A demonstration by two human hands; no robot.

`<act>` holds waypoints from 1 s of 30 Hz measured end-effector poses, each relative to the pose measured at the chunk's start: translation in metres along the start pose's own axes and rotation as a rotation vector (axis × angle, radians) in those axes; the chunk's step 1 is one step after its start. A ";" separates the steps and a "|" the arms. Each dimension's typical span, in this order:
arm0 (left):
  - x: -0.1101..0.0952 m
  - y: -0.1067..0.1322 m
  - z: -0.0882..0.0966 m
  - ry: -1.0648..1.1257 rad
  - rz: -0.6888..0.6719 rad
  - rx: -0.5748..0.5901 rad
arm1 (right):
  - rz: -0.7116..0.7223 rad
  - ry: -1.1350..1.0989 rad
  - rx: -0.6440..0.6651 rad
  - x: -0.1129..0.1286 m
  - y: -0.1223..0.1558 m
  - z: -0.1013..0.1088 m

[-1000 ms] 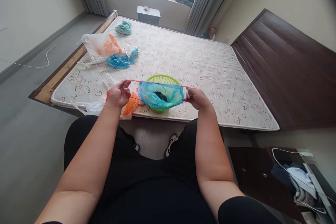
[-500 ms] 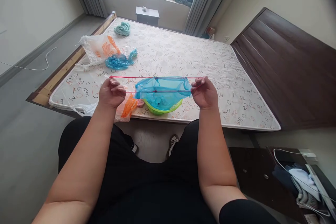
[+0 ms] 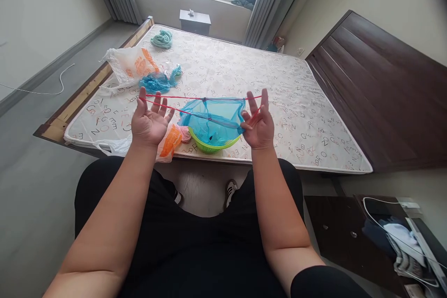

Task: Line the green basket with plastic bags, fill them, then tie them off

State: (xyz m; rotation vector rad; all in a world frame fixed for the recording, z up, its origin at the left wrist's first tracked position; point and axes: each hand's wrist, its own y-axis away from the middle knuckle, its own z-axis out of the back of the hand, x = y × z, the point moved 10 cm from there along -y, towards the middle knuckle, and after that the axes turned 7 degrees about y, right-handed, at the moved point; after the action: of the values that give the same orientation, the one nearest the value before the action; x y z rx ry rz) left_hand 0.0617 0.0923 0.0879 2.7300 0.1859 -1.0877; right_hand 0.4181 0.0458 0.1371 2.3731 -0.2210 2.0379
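Right grip [image 3: 259, 128] has shifted inward, spread like left grip [image 3: 150, 126], stretching red cord [image 3: 174, 97]; mattress [image 3: 293, 98] beneath, nightstand [image 3: 195, 17] beyond.

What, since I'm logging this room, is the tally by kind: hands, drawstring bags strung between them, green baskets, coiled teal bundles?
Hands: 2, the left hand and the right hand
Drawstring bag strung between them: 1
Green basket: 1
Coiled teal bundle: 1
Total: 5
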 end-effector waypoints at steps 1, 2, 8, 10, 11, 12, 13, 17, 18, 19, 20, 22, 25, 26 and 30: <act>-0.001 0.003 -0.005 -0.005 -0.014 0.019 | -0.005 0.036 0.033 0.001 0.001 -0.006; -0.002 0.005 -0.010 -0.005 -0.029 0.036 | -0.014 0.062 0.063 0.002 0.002 -0.013; 0.011 0.027 -0.041 -0.007 -0.065 0.127 | -0.079 0.133 0.148 -0.006 0.005 -0.042; 0.024 0.034 -0.046 -0.048 -0.063 0.117 | -0.071 0.192 0.155 -0.010 0.005 -0.049; 0.030 0.037 -0.047 -0.073 -0.060 0.102 | -0.053 0.233 0.155 -0.011 0.006 -0.052; 0.036 0.040 -0.047 -0.098 -0.060 0.089 | -0.027 0.280 0.155 -0.012 0.007 -0.055; 0.041 0.043 -0.048 -0.125 -0.062 0.081 | 0.004 0.335 0.157 -0.011 0.008 -0.058; 0.051 0.054 -0.053 -0.247 -0.089 0.106 | 0.141 0.607 0.197 -0.010 0.014 -0.075; 0.053 0.056 -0.055 -0.290 -0.092 0.123 | 0.175 0.679 0.210 -0.011 0.016 -0.079; 0.056 0.057 -0.057 -0.340 -0.086 0.149 | 0.208 0.748 0.225 -0.011 0.017 -0.084; 0.060 0.058 -0.059 -0.392 -0.065 0.183 | 0.236 0.810 0.244 -0.013 0.019 -0.089; 0.074 0.060 -0.063 -0.485 0.013 0.270 | 0.281 0.917 0.298 -0.018 0.022 -0.098; 0.093 0.063 -0.066 -0.524 0.122 0.381 | 0.324 1.040 0.401 -0.026 0.028 -0.111; 0.096 0.064 -0.066 -0.524 0.137 0.400 | 0.333 1.073 0.430 -0.028 0.029 -0.114; 0.097 0.064 -0.059 -0.546 0.147 0.351 | 0.365 1.151 0.498 -0.030 0.035 -0.121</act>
State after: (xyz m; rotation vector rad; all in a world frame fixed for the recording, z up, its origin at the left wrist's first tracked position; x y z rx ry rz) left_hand 0.1831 0.0476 0.0716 2.5341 -0.3083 -1.9072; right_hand 0.2912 0.0257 0.1234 0.9072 -0.1217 3.5213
